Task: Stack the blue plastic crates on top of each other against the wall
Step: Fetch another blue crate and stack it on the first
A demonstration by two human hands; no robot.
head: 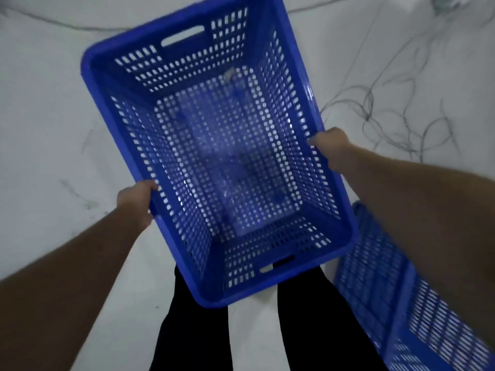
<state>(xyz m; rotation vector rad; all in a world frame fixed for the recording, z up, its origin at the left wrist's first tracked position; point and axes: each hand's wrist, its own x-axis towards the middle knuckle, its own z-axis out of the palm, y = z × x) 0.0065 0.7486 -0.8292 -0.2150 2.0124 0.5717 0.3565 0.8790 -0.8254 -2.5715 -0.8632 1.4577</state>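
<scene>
**Blue crate held in both hands above a marble floor**

A white marble floor [48, 108] with grey veins fills the view. Above it a large rectangular blue plastic crate [225, 162] with perforated walls and base is held open side up, turned at a slant so one short end points up and to the left. Each short end has a slot handle. The crate looks empty; the floor shows through its holes.

At the lower right a second blue perforated plastic crate [396, 303] is partly out of view and partly behind the right forearm, just beside the held one; the blur hides how it sits.

The person's legs in black trousers [316, 330] stand below the near end of the held crate.

The right hand [330, 151] is closed over the rim of the crate's right long side. The left hand [138, 203] is closed over the rim of the left long side, fingers curled inward.
</scene>
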